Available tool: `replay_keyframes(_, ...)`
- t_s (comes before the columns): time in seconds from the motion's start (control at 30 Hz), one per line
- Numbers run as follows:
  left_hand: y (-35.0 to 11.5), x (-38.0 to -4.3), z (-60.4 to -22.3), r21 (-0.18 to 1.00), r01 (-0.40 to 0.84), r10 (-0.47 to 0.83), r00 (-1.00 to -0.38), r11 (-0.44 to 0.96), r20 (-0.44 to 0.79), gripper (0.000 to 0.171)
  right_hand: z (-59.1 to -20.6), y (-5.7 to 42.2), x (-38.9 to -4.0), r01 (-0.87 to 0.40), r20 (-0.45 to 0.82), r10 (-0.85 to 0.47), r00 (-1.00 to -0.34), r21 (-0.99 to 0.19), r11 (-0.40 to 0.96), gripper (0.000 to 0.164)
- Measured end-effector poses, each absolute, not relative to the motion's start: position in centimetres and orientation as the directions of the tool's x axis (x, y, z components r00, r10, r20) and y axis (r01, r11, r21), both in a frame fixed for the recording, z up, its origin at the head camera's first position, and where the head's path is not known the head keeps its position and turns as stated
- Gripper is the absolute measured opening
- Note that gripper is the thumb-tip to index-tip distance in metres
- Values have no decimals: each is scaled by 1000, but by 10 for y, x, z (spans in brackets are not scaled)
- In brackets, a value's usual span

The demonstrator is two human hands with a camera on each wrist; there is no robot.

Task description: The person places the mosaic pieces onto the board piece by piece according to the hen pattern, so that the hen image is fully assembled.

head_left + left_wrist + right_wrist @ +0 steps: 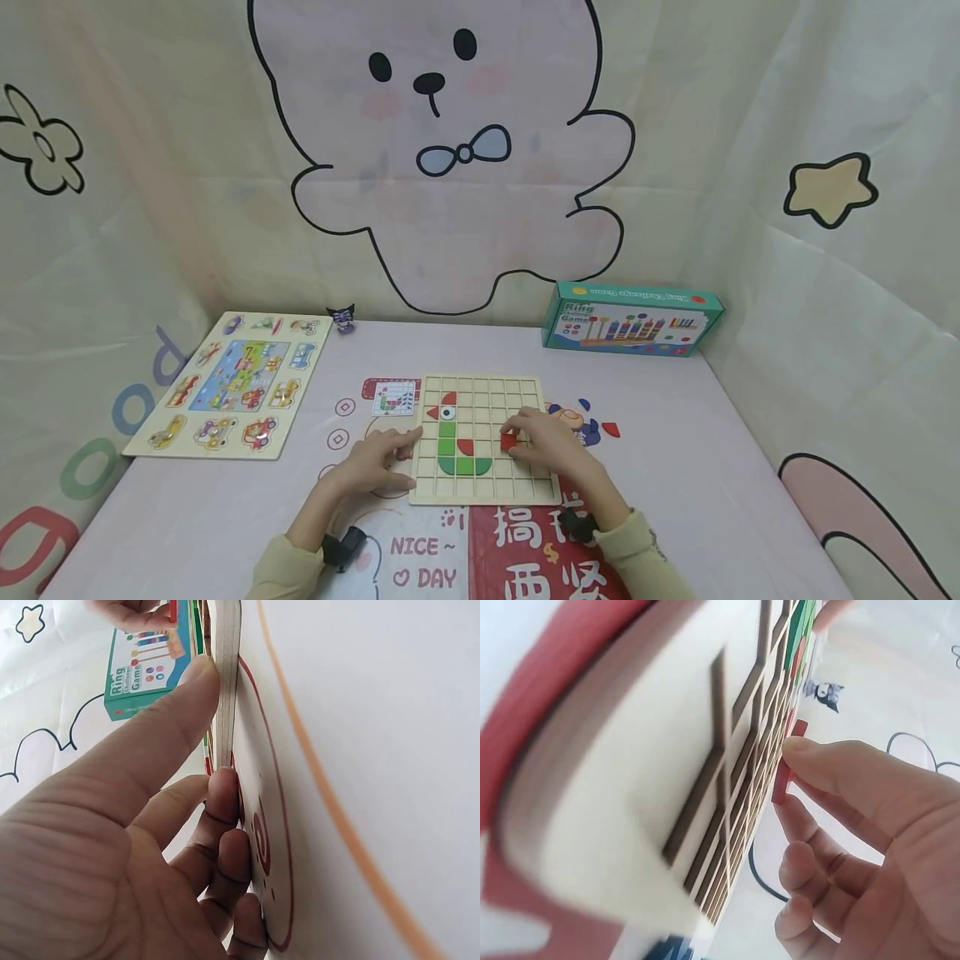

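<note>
Delicately pinched between thumb and finger of a person's right hand (553,443), a red piece (507,442) is at the right half of a gridded board (495,492), to the right of the green pieces (465,467) and a red wedge (465,447), bare cells between. The right wrist view catches it edge-on, roughly parallel to the board (whether they touch is hard to tell); fingers partly hide its outline, leaving its long axis unclear. The left hand (371,461), farther from the piece, rests at the board's left edge, thumb and forefinger apart.
</note>
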State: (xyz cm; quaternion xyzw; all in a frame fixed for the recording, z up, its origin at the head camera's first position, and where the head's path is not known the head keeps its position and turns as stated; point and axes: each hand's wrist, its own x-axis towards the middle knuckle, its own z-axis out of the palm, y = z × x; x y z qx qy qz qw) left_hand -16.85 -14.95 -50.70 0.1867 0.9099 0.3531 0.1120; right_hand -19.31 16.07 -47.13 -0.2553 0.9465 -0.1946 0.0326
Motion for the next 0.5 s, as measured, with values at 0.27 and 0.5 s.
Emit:
replay_keyframes(0.27,-150,-169,-508,669,274,423,-903,691,-67,79,-472,145,-193,-493,7,-531,-847,-382,782,23)
replay_keyframes(0.5,-151,-169,-509,669,271,420,-905,692,-68,79,-476,135,-196,-502,-8,-543,-840,-370,782,23)
